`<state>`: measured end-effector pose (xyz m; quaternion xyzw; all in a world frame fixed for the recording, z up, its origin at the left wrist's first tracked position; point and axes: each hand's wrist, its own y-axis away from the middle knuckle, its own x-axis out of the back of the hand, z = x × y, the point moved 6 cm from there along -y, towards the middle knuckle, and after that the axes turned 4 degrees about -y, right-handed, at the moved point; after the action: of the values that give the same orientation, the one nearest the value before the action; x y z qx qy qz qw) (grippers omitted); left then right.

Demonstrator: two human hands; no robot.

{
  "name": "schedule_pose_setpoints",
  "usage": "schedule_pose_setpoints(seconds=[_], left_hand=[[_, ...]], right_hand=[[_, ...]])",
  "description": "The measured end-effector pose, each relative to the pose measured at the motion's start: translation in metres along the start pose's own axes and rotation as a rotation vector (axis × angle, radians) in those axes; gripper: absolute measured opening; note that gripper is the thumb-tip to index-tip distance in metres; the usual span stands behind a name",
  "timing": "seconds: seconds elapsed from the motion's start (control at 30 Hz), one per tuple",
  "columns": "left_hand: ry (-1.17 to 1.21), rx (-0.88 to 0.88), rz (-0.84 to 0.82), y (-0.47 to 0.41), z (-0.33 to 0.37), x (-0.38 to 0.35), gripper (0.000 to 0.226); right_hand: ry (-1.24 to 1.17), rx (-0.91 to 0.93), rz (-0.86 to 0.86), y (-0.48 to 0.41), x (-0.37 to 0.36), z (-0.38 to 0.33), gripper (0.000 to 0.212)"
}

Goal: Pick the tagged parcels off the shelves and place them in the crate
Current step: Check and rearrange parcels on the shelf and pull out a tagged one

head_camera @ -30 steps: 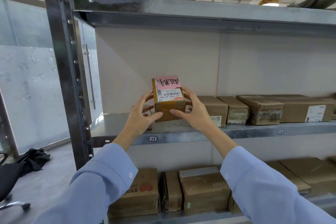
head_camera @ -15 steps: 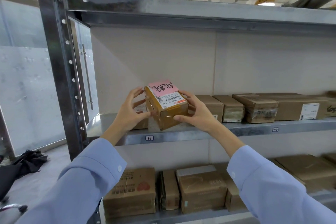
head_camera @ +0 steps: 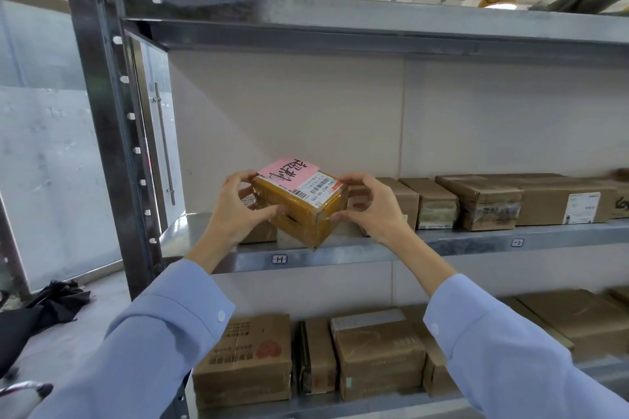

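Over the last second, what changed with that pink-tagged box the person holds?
The pink-tagged parcel tipped from upright, label now facing up, and came forward over the shelf edge. The left hand and right hand kept gripping its sides. The other boxes stayed put.

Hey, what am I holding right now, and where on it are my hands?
A small brown tape-wrapped cardboard parcel with a pink handwritten tag, gripped at its two ends: left hand on the left end, right hand on the right end.

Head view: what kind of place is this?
Probably a parcel storeroom or small warehouse: grey steel shelving with bay labels, rows of taped brown cardboard boxes, and a pink-tagged, barcoded yellow-brown parcel.
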<state>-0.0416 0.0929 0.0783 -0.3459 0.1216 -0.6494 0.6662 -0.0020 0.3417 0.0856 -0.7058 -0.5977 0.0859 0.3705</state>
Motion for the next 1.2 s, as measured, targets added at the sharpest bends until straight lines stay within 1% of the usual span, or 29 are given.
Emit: schedule_pose_setpoints(seconds=[0.17,0.33,0.43,0.5,0.6,0.67,0.77,0.83,0.97,1.1,1.2], left_hand=[[0.051,0.013,0.042,0.002,0.0,0.005,0.072],[0.06,-0.003,0.083,0.008,0.0,0.007,0.073],[0.033,-0.013,0.11,0.011,-0.001,0.007,0.078],[0.0,-0.011,0.138,0.012,-0.001,0.007,0.078],[-0.064,-0.021,0.21,0.016,0.004,0.007,0.073],[-0.095,-0.032,0.232,0.017,0.007,0.006,0.069],[-0.092,-0.032,0.212,0.019,0.007,0.003,0.064],[-0.086,-0.041,0.161,0.019,0.006,0.001,0.062],[-0.026,-0.062,0.021,0.024,0.007,-0.004,0.059],[-0.026,-0.09,0.008,0.027,0.006,-0.001,0.055],[-0.017,-0.09,-0.001,0.025,0.003,0.002,0.061]], right_hand=[[-0.012,0.021,0.06,-0.003,0.003,-0.001,0.071],[0.026,0.032,0.114,-0.001,0.003,-0.001,0.06],[0.034,0.047,0.076,0.0,-0.002,-0.002,0.054],[0.044,0.056,0.042,-0.001,-0.004,-0.002,0.055],[0.063,0.059,-0.025,-0.002,-0.007,-0.002,0.064],[0.069,0.046,-0.08,-0.003,-0.011,-0.001,0.074],[0.064,0.019,-0.128,-0.003,-0.014,-0.001,0.088],[0.053,0.001,-0.113,-0.004,-0.014,0.001,0.092],[0.003,-0.022,-0.026,-0.006,-0.008,0.008,0.089],[0.0,0.004,0.028,-0.006,-0.005,0.012,0.087],[-0.004,0.015,0.032,-0.006,-0.004,0.011,0.088]])
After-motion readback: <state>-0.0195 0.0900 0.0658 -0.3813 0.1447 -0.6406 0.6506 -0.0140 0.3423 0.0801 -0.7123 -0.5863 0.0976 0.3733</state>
